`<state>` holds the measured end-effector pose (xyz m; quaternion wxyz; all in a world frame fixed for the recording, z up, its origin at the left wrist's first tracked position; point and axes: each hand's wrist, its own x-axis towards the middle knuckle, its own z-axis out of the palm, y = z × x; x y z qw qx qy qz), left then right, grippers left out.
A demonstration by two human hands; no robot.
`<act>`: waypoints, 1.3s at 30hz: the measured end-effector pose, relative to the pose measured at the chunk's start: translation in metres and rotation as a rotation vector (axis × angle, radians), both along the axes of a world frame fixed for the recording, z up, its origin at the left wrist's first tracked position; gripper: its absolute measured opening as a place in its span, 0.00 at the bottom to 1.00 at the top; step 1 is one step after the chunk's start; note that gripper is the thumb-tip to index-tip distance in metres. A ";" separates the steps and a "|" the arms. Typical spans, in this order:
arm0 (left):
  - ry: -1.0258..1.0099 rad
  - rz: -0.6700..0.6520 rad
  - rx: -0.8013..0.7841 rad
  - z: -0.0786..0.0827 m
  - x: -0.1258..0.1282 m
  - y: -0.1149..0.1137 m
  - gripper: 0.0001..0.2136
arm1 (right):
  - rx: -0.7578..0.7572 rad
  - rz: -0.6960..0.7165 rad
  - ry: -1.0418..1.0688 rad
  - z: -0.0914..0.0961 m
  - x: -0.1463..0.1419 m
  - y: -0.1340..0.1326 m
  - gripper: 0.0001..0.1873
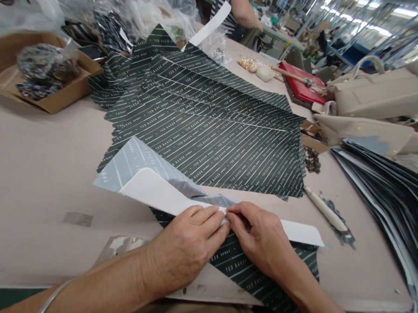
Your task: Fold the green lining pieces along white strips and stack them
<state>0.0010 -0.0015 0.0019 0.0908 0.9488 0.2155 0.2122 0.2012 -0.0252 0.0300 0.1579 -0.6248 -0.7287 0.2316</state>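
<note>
Low in the middle, my left hand (192,241) is closed, its fingers wrapped over a long white stiff strip (154,189). My right hand (257,231) pinches the strip and fabric edge right beside it, thumb against fingers. The strip runs from upper left to lower right over a dark printed fabric piece (243,267). Part of that piece is folded up, showing its pale grey-blue back (134,160). What lies between the fingertips is mostly hidden. Beyond my hands spreads a larger dark sheet (208,138) with slanted white lines and lettering.
A cardboard box (62,101) with plastic-wrapped bits stands at left. On the right are a light-handled tool (325,208), a stack of dark panels (389,193), beige bags (370,94) and a red item (301,84). Another person (238,8) is at the back.
</note>
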 end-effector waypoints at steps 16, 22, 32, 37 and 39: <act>-0.115 0.055 0.134 -0.025 0.001 -0.003 0.19 | 0.361 -0.488 -0.312 0.006 0.120 0.001 0.14; -0.162 0.088 0.102 -0.032 0.003 -0.003 0.19 | 0.328 -0.476 -0.479 -0.020 0.201 -0.009 0.16; -0.058 0.055 0.145 -0.002 0.004 0.001 0.16 | 0.757 -0.848 0.783 0.027 0.136 -0.023 0.12; -0.047 0.044 0.089 -0.006 0.002 -0.002 0.15 | 0.391 -0.678 1.336 0.028 0.051 -0.010 0.13; -0.047 0.034 0.085 -0.008 0.001 -0.002 0.14 | 0.316 -0.713 1.462 0.018 0.027 -0.002 0.17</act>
